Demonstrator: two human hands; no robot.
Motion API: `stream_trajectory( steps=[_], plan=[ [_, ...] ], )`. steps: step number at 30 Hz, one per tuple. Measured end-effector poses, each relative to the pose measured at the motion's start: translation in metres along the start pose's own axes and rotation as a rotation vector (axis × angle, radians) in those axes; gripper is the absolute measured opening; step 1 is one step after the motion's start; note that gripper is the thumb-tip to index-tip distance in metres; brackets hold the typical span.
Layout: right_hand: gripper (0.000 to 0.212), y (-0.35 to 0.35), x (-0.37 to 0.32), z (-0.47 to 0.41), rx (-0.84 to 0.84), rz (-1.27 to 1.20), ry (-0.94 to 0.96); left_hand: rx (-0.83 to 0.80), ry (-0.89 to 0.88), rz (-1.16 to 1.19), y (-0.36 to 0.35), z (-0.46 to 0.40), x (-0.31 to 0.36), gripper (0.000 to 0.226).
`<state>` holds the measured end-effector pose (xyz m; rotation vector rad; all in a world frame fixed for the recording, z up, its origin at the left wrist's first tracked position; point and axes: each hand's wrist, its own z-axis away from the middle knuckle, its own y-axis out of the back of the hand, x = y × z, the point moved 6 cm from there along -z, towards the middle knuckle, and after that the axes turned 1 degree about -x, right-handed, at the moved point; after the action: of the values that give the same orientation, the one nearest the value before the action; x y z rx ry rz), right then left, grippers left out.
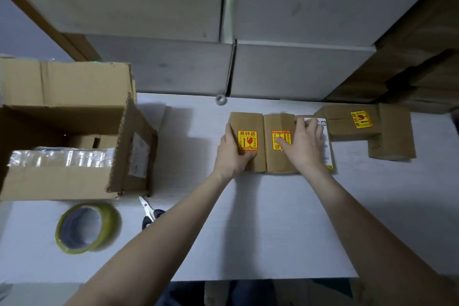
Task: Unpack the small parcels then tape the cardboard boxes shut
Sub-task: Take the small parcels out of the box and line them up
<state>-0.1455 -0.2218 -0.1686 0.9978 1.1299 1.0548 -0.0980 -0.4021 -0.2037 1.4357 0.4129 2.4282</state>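
Left parcel: a small brown cardboard parcel with a yellow-and-red fragile sticker [247, 140] lies flat on the white surface [248, 231], touching the next parcel along its right edge.
Left hand: the left hand [232, 155] lies on that parcel's near left corner, thumb curled across the lower part of the sticker; the grip looks like a light clamp, probably to steady the parcel.
Middle parcel: a second brown cardboard parcel with a similar sticker [274, 164] sits just right of the first; its flap seems to be lifted at the right side.
Right hand: the right hand [304, 143] spreads over the middle parcel, fingertips curled on a white printed box [329, 149] showing at the right. Judged from this, it is drawing the contents out or folding the flap back; I cannot tell which.
Third parcel: an opened brown cardboard carton with a yellow sticker [357, 122], flaps spread, lies near the far right, apart from the hands.
Large box: an open brown cardboard box [64, 181] at the left holds clear plastic-wrapped packs [62, 158].
Tape: a yellowish roll of packing tape [87, 227] lies near the front left, ready for sealing.
Scissors: dark-handled scissors [149, 211] lie beside the tape, partly under the left forearm.
Small roll: a little white tape roll [220, 99] stands by the back edge.
In the way: nothing blocks the hands; the tape needs a reach across.
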Motion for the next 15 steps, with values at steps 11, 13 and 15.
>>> stream_trajectory(
  steps=[11,13,15],
  plan=[
    [0.063,0.031,0.146,-0.079,-0.272,-0.005,-0.048,0.025,-0.434,-0.791,-0.084,-0.004,0.077,0.095],
    [0.059,0.02,0.154,-0.083,-0.361,-0.026,-0.013,-0.123,-0.559,-0.969,-0.125,0.004,0.083,0.099],
    [0.055,0.011,0.159,-0.084,-0.381,-0.043,0.028,-0.205,-0.59,-1.134,-0.156,0.006,0.08,0.096]
  ],
)
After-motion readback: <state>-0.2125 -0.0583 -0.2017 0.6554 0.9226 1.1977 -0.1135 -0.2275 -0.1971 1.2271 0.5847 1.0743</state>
